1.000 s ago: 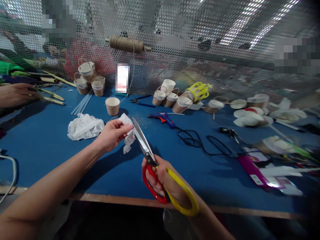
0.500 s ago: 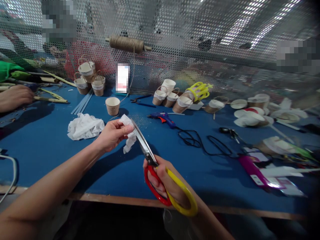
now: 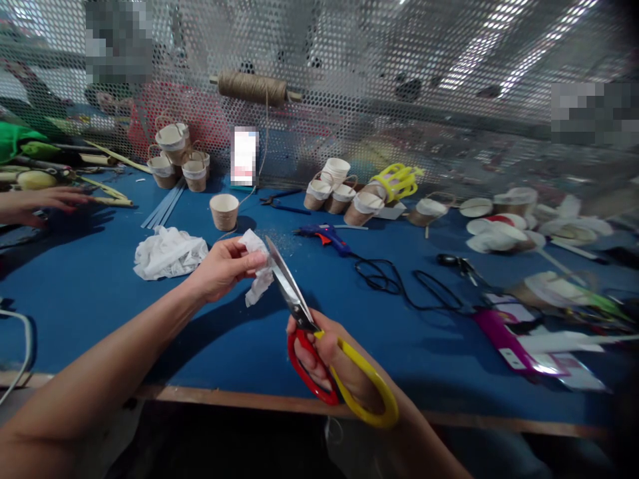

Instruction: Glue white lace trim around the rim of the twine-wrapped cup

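Between thumb and fingers, my left hand [image 3: 223,269] pinches a strip of white cloth [image 3: 259,287], whose lower end hangs free. My right hand [image 3: 319,359] grips a pair of scissors [image 3: 292,293] with one red and one yellow handle loop. The blades are slightly apart and point up and away, right beside the cloth strip. A crumpled heap of white cloth [image 3: 170,254] lies on the blue table left of my left hand. Just beyond that hand stands a small twine-wrapped cup [image 3: 224,211].
A blue glue gun [image 3: 327,238] with a black cord lies right of centre. Small baskets [image 3: 194,174] with handles stand at back left, more [image 3: 364,206] at back right. A twine roll [image 3: 253,88] hangs on the mesh. Another person's hand [image 3: 44,203] is at far left.
The scissors have shifted slightly right and their blades are a little further apart. My left hand has barely moved. At far left the other person's hand has reached further right, fingers stretched out.
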Motion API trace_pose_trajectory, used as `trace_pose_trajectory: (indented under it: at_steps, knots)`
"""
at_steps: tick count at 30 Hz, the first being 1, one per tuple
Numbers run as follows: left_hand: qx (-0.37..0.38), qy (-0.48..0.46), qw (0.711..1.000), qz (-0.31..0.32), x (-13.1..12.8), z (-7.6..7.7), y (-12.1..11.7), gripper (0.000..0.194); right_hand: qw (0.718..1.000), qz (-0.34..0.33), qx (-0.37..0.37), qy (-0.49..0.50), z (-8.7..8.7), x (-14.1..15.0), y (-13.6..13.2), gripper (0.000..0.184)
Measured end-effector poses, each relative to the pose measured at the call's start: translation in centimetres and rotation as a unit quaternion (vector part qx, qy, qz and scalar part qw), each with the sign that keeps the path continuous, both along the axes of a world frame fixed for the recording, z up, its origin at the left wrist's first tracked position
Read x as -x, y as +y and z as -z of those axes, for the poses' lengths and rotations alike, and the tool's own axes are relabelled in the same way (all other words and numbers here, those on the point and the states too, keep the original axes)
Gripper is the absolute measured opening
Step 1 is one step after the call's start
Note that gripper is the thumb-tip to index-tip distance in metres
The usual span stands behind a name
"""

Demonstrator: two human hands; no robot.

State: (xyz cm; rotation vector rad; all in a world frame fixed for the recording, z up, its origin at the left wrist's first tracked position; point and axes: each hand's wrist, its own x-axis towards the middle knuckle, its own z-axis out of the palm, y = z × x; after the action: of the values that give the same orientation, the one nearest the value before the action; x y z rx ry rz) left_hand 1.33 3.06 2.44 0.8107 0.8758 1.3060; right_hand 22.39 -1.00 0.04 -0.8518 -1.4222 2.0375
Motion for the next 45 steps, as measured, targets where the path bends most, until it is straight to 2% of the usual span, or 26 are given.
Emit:
trace_pose_trajectory:
  at_steps: [9, 14, 21, 27, 30, 38, 45]
  knots:
    - [-0.031, 0.020, 0.999, -0.020, 0.0, -0.1, 0.1, 0.029, 0.999, -0.025, 0.019, 0.016, 0.5, -0.5, 0.0, 0.047]
    - [-0.015, 0.046, 0.999, -0.005, 0.4, -0.3, 0.2, 0.019, 0.999, -0.034, 0.019, 0.018, 0.9, -0.7, 0.0, 0.046]
    - [-0.031, 0.039, 0.999, 0.019, 0.4, 0.0, 0.3, 0.018, 1.000, -0.024, 0.005, 0.009, -0.2, 0.0, -0.2, 0.056]
    - [-0.039, 0.057, 0.998, 0.013, 0.4, 0.3, 0.3, 0.018, 1.000, -0.011, -0.005, -0.002, -1.0, 0.4, -0.2, 0.059]
    - [-0.043, 0.053, 0.997, 0.031, 0.4, 0.3, 0.3, 0.018, 1.000, -0.022, -0.007, -0.010, -1.2, 0.4, 0.0, 0.060]
    - [-0.044, 0.044, 0.997, 0.044, 0.3, 0.5, 0.2, 0.016, 0.999, -0.032, -0.007, -0.008, -1.6, 0.5, 0.3, 0.058]
    - [-0.044, 0.050, 0.997, 0.039, 0.2, 0.5, 0.3, 0.017, 0.998, -0.041, -0.044, -0.033, -1.2, 0.2, 0.6, 0.062]
